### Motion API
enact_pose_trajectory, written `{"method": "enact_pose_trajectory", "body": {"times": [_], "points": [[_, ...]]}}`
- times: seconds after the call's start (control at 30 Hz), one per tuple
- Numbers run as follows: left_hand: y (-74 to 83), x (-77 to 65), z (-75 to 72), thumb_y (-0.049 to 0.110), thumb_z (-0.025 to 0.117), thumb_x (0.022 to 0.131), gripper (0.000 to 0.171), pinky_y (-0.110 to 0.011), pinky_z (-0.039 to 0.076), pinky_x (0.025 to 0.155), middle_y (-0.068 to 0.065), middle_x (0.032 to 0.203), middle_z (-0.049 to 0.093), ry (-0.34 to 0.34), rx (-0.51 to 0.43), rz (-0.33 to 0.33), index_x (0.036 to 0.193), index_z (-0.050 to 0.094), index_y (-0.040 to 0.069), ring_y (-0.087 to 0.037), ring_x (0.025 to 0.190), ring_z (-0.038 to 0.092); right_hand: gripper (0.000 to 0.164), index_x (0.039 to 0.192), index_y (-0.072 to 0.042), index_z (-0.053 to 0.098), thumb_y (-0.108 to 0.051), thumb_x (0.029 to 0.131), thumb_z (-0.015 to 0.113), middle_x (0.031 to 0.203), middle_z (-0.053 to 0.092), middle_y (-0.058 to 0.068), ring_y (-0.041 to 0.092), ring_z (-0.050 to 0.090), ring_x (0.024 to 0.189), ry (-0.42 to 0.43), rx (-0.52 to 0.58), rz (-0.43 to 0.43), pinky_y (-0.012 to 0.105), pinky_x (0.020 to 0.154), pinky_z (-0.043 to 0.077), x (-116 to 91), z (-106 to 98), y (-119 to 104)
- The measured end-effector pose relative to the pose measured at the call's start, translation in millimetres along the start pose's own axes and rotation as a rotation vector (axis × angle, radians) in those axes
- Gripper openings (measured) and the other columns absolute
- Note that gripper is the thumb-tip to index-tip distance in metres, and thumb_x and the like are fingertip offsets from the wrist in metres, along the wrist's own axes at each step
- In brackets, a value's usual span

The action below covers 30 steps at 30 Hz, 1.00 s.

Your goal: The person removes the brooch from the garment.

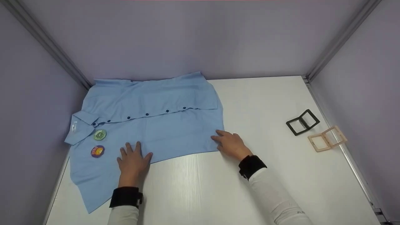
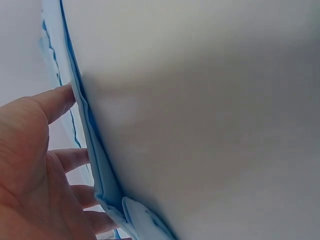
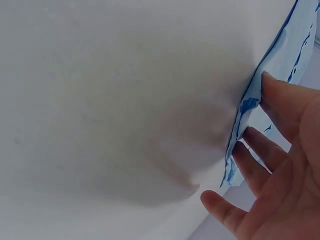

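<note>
A light blue buttoned shirt [image 1: 175, 131] lies spread on the white table, its collar [image 1: 82, 125] to the left and its hem to the right. My left hand [image 1: 132, 161] rests on the near part of the shirt with fingers spread; in the left wrist view its thumb and fingertips meet the shirt's folded near edge [image 2: 92, 135]. At the near right corner of the hem, my right hand [image 1: 232, 145] touches the cloth with extended fingers. In the right wrist view, the thumb and two fingertips are against the shirt's edge [image 3: 245, 107], one finger lying off it.
Below the collar sit a green round badge [image 1: 100, 134] and a purple and orange badge [image 1: 97, 151]. A black hinged frame [image 1: 303, 122] and a light wooden-coloured one [image 1: 327, 139] stand at the right of the table [image 1: 265, 103]. Grey panels [image 1: 200, 37] enclose the back and sides.
</note>
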<state>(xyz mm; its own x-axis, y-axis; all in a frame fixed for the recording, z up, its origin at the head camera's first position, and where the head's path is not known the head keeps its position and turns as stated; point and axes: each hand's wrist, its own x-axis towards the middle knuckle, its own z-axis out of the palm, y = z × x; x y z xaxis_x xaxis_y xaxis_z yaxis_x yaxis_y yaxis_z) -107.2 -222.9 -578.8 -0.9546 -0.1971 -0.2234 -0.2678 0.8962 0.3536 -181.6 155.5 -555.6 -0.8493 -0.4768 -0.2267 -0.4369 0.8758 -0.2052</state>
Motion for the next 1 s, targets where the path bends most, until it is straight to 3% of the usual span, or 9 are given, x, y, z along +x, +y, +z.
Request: {"method": "enact_pose_trajectory", "body": {"times": [0.2, 0.5, 0.83, 1.0], "points": [[16.9, -1.8, 5.8, 0.045, 0.058, 0.095, 0.081, -0.073, 0.01, 0.105, -0.039, 0.153, 0.008, -0.012, 0.025, 0.02, 0.152, 0.026, -0.002, -0.058, 0.14, 0.003, 0.047, 0.142, -0.022, 0.055, -0.02, 0.096, 0.063, 0.153, 0.039, 0.007, 0.027, 0.037, 0.139, -0.008, 0.074, 0.047, 0.058, 0.105, 0.033, -11, 5, 20], [49.1, 1.3, 16.3, 0.047, 0.062, 0.092, 0.08, -0.07, 0.021, 0.105, -0.038, 0.152, 0.016, -0.009, 0.068, 0.092, 0.151, 0.034, 0.0, -0.057, 0.139, 0.012, 0.048, 0.143, -0.021, 0.054, -0.022, 0.096, 0.064, 0.155, 0.037, 0.008, 0.03, 0.034, 0.141, 0.008, 0.163, 0.102, 0.059, 0.107, 0.028, -31, 3, 58], [82.0, 0.3, 27.0, 0.042, 0.067, 0.09, 0.071, -0.068, 0.032, 0.099, -0.034, 0.15, 0.028, -0.018, 0.082, 0.255, 0.146, 0.045, 0.004, -0.055, 0.137, 0.024, 0.046, 0.141, -0.016, 0.056, -0.018, 0.095, 0.064, 0.154, 0.038, 0.012, 0.036, 0.032, 0.14, 0.079, 0.279, 0.182, 0.066, 0.108, 0.019, -59, 0, 99], [90.7, 0.2, 27.9, 0.036, 0.067, 0.091, 0.068, -0.068, 0.029, 0.102, -0.031, 0.152, 0.028, -0.078, -0.008, 0.338, 0.146, 0.045, 0.004, -0.053, 0.139, 0.022, 0.046, 0.14, -0.013, 0.056, -0.017, 0.095, 0.064, 0.154, 0.037, 0.014, 0.039, 0.031, 0.14, 0.099, 0.308, 0.217, 0.071, 0.106, 0.013, -71, -3, 116]]}}
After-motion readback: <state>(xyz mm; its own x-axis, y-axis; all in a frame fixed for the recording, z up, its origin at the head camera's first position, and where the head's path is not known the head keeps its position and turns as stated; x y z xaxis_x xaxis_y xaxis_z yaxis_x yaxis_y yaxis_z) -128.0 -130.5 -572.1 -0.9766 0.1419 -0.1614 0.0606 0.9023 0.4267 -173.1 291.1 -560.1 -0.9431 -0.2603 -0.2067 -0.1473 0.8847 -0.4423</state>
